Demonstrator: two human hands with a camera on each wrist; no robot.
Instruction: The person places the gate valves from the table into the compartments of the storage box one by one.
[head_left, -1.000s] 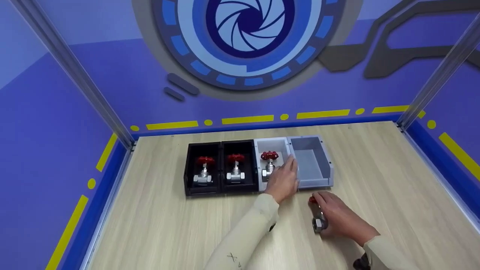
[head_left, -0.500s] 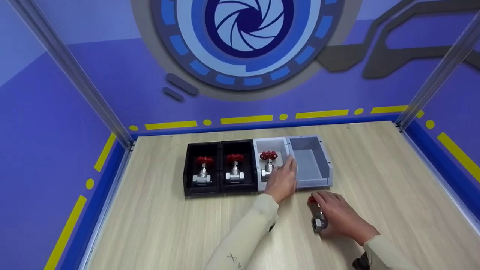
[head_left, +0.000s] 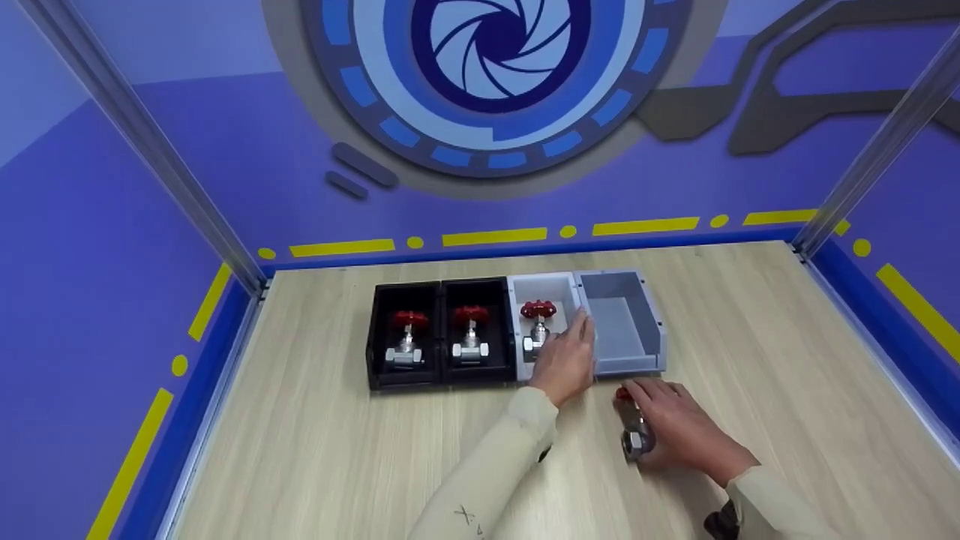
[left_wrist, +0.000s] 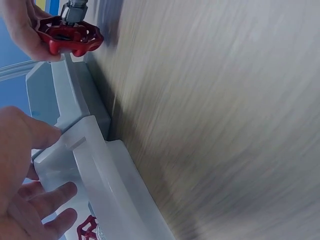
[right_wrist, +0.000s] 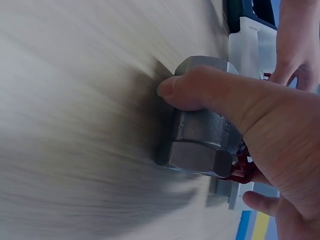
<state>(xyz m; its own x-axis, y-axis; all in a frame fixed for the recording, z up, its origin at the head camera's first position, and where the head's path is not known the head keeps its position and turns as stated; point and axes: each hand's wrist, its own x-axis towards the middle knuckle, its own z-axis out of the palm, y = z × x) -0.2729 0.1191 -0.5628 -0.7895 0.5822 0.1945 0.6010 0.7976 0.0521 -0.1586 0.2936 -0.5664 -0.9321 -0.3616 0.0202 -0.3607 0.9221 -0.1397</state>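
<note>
My right hand (head_left: 679,431) holds a gate valve (head_left: 636,442) with a red handwheel, close over the table in front of the grey bin (head_left: 630,364). In the right wrist view, the thumb lies across the valve's metal body (right_wrist: 195,155) and the handwheel points toward the bins. My left hand (head_left: 566,364) grips the side wall of the white bin (left_wrist: 100,170) where it meets the grey one, the thumb at the front corner and other fingers inside the white bin. Another red-wheeled valve (head_left: 538,322) stands in the white bin, partly hidden by that hand.
Two black bins (head_left: 409,386) adjoin the white bin on the left, each with a similar valve (head_left: 470,341) inside. The grey bin at the row's right end shows a bare floor. Printed blue-purple panels (head_left: 480,214) and metal posts enclose the wooden table (head_left: 315,450).
My right hand and its valve have shifted very slightly forward, toward the bins. The left hand stays at the white bin's wall, and the bins and other valves keep their places.
</note>
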